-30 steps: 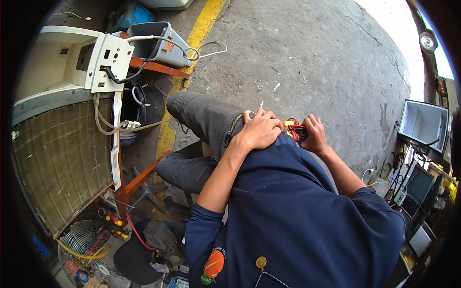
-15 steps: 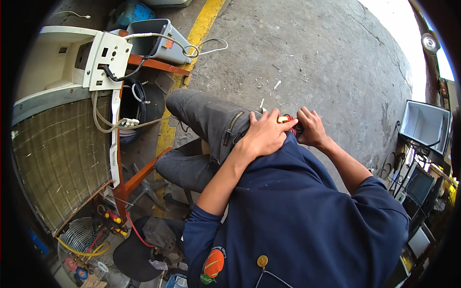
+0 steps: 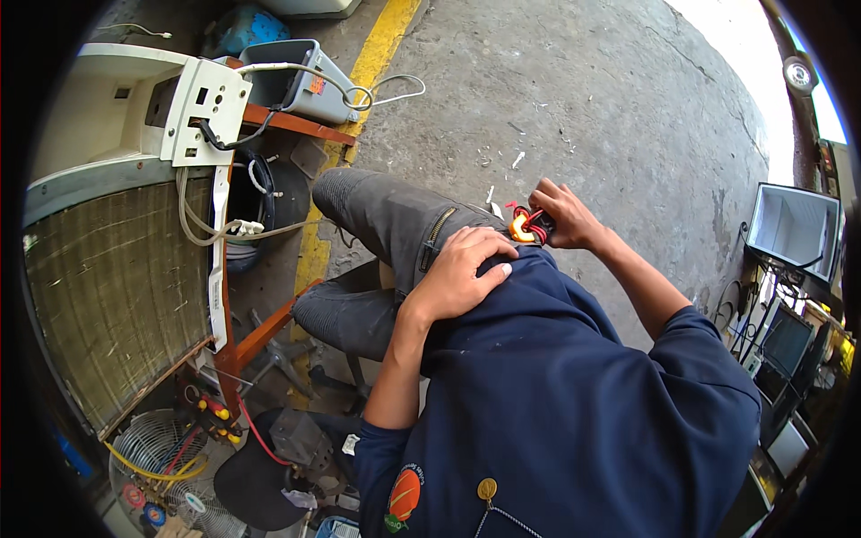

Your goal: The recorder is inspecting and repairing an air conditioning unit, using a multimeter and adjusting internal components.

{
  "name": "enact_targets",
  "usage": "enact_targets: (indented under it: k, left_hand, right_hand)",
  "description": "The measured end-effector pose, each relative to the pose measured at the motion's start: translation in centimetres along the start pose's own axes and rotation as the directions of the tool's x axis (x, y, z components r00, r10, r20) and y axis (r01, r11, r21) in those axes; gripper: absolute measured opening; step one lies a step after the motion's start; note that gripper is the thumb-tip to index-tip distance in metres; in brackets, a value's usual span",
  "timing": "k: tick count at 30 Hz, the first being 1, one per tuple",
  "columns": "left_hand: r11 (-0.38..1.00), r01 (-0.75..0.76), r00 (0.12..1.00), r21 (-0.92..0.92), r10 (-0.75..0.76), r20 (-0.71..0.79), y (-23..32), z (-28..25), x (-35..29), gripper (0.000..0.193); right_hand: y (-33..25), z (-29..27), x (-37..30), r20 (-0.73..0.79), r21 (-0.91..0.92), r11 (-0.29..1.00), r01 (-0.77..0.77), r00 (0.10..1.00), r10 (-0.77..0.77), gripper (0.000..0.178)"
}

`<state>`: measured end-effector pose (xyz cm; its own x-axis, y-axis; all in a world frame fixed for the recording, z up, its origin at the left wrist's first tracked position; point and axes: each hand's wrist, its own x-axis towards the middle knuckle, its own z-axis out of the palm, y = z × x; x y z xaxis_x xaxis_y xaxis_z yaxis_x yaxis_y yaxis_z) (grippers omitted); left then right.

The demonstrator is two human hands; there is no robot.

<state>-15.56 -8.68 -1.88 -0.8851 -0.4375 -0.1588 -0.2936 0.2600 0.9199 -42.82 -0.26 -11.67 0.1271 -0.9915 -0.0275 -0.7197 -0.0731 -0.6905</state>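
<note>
My right hand [image 3: 567,215] is closed around what looks like a clamp meter [image 3: 521,226] with an orange curved jaw. Red and black leads [image 3: 541,226] are bunched against it beside my fingers, and my palm hides its body. The meter is just off my right hip, past the hem of my navy shirt [image 3: 574,386]. Lying on my lap, my left hand [image 3: 462,273] holds nothing; its fingers are stretched over the grey trousers [image 3: 386,206] and the shirt's edge, with the thumb apart.
An air conditioner [image 3: 117,260] with exposed fins stands on an orange-brown frame [image 3: 269,332] at the left, its cords trailing toward my knee. Behind it is a grey bin [image 3: 314,81]. A fan guard, gauges and tools crowd the lower left. An open white cabinet [image 3: 794,229] stands far right.
My left hand has drawn back from the meter to the left and down onto my lap. My right hand has shifted slightly up and left, and the orange jaw now shows more.
</note>
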Motion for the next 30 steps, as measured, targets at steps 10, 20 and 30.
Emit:
enact_targets:
  k: [10, 20, 30]
  left_hand:
    - [0.919, 0.148, 0.969, -0.364, -0.208, -0.131, -1.2, 0.3, -2.4, 0.028]
    - [0.861, 0.175, 0.969, -0.477, -0.237, -0.072, -1.3, -0.9, -3.5, 0.034]
    - [0.845, 0.181, 0.977, -0.504, -0.211, -0.003, -1.8, -1.4, -4.2, 0.041]
  right_hand:
    - [2.9, 3.6, -2.9, 0.117, 0.028, 0.997, -0.076, 0.990, 0.072, 0.042]
    - [3.6, -0.4, -6.3, 0.671, 0.367, 0.674, -0.641, 0.685, 0.286, 0.056]
    - [2.0, -3.6, -6.3, 0.840, 0.425, 0.318, -0.847, 0.501, 0.210, 0.071]
